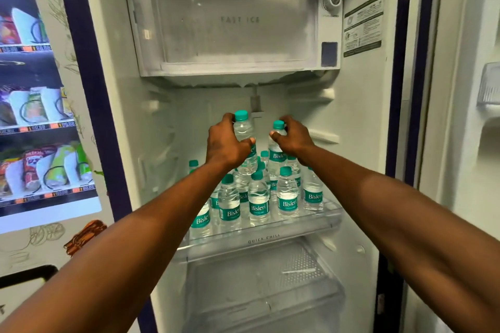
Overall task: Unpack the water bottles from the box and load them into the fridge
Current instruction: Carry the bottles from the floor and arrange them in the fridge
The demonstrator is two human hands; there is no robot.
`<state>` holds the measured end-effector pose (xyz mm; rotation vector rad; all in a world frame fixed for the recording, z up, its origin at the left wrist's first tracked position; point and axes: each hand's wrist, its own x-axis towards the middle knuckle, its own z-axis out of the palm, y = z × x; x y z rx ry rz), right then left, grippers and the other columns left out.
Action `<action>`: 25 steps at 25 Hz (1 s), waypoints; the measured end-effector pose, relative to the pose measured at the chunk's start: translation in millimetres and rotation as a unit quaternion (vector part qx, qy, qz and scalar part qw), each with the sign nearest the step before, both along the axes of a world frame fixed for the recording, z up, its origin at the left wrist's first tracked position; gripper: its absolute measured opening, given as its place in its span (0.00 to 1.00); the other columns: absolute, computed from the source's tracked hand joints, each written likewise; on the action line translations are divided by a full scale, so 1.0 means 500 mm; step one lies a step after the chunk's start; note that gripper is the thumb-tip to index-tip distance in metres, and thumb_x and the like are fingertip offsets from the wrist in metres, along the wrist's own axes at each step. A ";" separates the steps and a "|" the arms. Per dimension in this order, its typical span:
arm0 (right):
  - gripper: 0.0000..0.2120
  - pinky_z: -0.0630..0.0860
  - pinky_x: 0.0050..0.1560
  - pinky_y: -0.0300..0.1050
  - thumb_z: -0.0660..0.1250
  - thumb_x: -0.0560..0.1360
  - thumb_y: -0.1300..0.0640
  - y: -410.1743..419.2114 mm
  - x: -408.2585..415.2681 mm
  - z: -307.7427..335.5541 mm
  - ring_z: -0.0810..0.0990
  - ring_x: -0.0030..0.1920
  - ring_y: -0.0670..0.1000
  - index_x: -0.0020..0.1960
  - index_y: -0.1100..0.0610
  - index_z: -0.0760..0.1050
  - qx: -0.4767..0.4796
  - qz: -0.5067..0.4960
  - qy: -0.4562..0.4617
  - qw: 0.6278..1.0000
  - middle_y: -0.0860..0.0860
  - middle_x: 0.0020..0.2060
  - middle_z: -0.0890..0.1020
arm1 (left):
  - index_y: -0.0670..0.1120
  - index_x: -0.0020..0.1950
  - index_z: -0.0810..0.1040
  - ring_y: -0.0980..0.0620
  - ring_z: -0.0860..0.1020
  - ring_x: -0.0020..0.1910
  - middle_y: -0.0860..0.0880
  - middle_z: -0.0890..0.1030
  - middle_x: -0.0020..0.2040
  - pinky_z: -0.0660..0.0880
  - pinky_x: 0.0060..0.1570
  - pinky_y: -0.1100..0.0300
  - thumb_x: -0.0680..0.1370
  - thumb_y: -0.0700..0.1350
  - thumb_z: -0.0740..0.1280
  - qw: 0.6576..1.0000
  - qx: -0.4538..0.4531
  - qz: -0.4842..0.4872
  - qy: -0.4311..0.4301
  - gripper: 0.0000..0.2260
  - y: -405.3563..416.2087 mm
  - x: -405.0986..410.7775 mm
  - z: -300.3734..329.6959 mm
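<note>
**Two bottles held above a crowded fridge shelf**

Two hands reach into the open fridge (359, 143), each gripping one water bottle above the cluster already standing on the glass shelf (311, 220). The left hand (226, 143) curls round the left bottle (243, 132), thumb across its front and fingers wrapped behind, the teal cap clear above the grip. The right hand (293, 138) grips the right bottle (277, 149) near its neck, fingers over the shoulder and thumb pointing to 9 o'clock. The two held bottles stand near each other, upright or nearly so.

The standing bottles (258, 197) fill the shelf's middle and front, reaching close to its front lip. Bare shelf shows at 3 o'clock of the cluster, beside the right wall, and a narrower strip at 9 o'clock. At 12 o'clock, open space runs up to the frosted freezer box (232, 21). At 6 o'clock, under the shelf, sits a clear drawer (259, 292). A snack vending machine (40, 116) stands at 9 o'clock of the fridge.
</note>
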<state>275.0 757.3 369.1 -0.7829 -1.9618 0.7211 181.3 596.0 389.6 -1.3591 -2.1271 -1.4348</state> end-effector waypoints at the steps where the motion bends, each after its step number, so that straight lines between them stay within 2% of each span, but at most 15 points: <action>1: 0.20 0.77 0.61 0.52 0.72 0.77 0.54 0.002 -0.005 -0.009 0.79 0.59 0.58 0.66 0.56 0.74 -0.003 -0.002 -0.013 1.000 0.58 0.61 0.80 | 0.44 0.66 0.74 0.47 0.81 0.54 0.46 0.81 0.58 0.77 0.53 0.59 0.72 0.43 0.78 1.000 -0.001 0.000 -0.004 0.26 0.000 -0.003 -0.002; 8: 0.21 0.78 0.58 0.48 0.75 0.75 0.49 0.026 -0.027 -0.057 0.81 0.57 0.55 0.65 0.54 0.77 -0.050 -0.052 -0.121 0.990 0.55 0.60 0.82 | 0.44 0.67 0.73 0.46 0.80 0.57 0.45 0.80 0.60 0.79 0.59 0.53 0.73 0.43 0.77 1.000 0.000 -0.005 -0.016 0.26 0.002 -0.011 -0.006; 14: 0.20 0.74 0.64 0.54 0.76 0.73 0.48 0.032 -0.046 -0.081 0.80 0.58 0.57 0.61 0.54 0.79 -0.050 -0.123 -0.203 0.970 0.55 0.56 0.83 | 0.44 0.69 0.72 0.46 0.79 0.60 0.45 0.79 0.63 0.77 0.62 0.52 0.74 0.43 0.76 1.000 0.009 -0.007 -0.011 0.26 -0.008 -0.010 -0.008; 16: 0.18 0.73 0.63 0.54 0.75 0.73 0.49 0.030 -0.050 -0.086 0.79 0.58 0.57 0.60 0.55 0.79 -0.036 -0.147 -0.218 0.964 0.54 0.55 0.83 | 0.45 0.70 0.71 0.46 0.79 0.61 0.45 0.79 0.64 0.76 0.63 0.52 0.74 0.43 0.76 1.000 0.015 -0.012 -0.010 0.26 -0.014 -0.011 -0.007; 20: 0.16 0.78 0.59 0.52 0.75 0.74 0.52 0.028 -0.057 -0.091 0.81 0.55 0.57 0.59 0.57 0.80 -0.028 -0.148 -0.223 0.963 0.55 0.53 0.83 | 0.45 0.70 0.71 0.46 0.78 0.61 0.45 0.79 0.64 0.75 0.63 0.53 0.74 0.43 0.76 1.000 0.014 -0.015 -0.011 0.26 -0.021 -0.016 -0.006; 25: 0.18 0.80 0.55 0.48 0.77 0.72 0.51 0.022 -0.061 -0.083 0.82 0.54 0.56 0.59 0.57 0.80 -0.003 -0.148 -0.234 0.961 0.56 0.54 0.83 | 0.45 0.70 0.71 0.46 0.79 0.61 0.45 0.79 0.64 0.75 0.62 0.55 0.74 0.43 0.76 1.000 0.017 -0.018 -0.013 0.26 -0.033 -0.016 -0.009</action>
